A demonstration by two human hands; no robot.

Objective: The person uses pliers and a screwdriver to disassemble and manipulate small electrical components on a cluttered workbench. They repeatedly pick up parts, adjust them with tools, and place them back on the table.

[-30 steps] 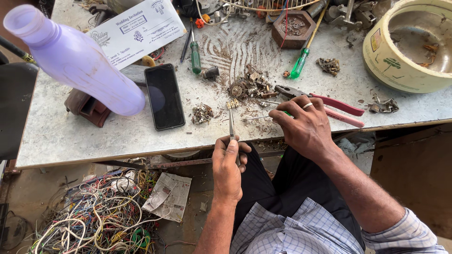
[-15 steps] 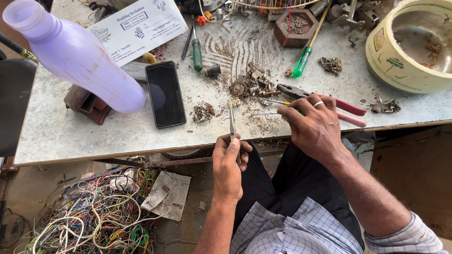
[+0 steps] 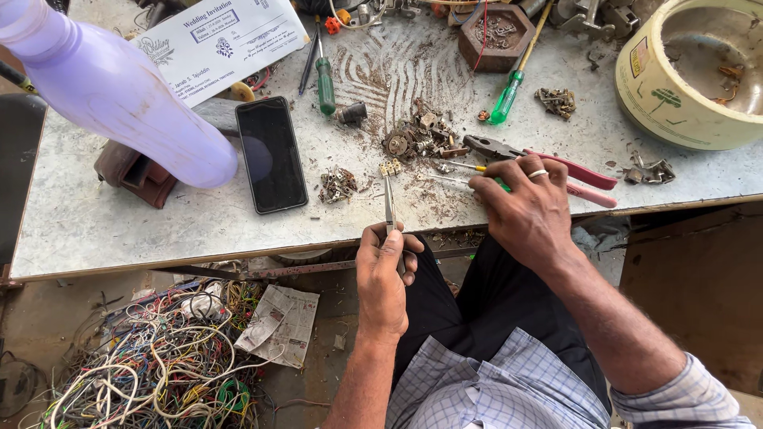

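My left hand (image 3: 385, 270) is at the table's front edge, gripping thin metal tweezers (image 3: 389, 202) that point away from me. Their tip holds a small pale metal part (image 3: 389, 168) just above the tabletop. My right hand (image 3: 531, 213), with a ring on one finger, rests on the table to the right. Its fingers curl over a small screwdriver (image 3: 461, 181) whose green handle shows under the fingertips. Red-handled pliers (image 3: 572, 171) lie just beyond that hand.
The worn grey table (image 3: 119, 230) carries a black phone (image 3: 272, 155), a purple plastic bottle (image 3: 119, 95), a white envelope (image 3: 218, 44), green screwdrivers (image 3: 326, 79), a heap of metal scraps (image 3: 417, 139) and a large cream tub (image 3: 691, 71). Tangled wires (image 3: 151, 365) lie on the floor.
My right hand has shifted slightly right and closed its fingers over the small screwdriver by the pliers. My left hand keeps the tweezers in the same place.
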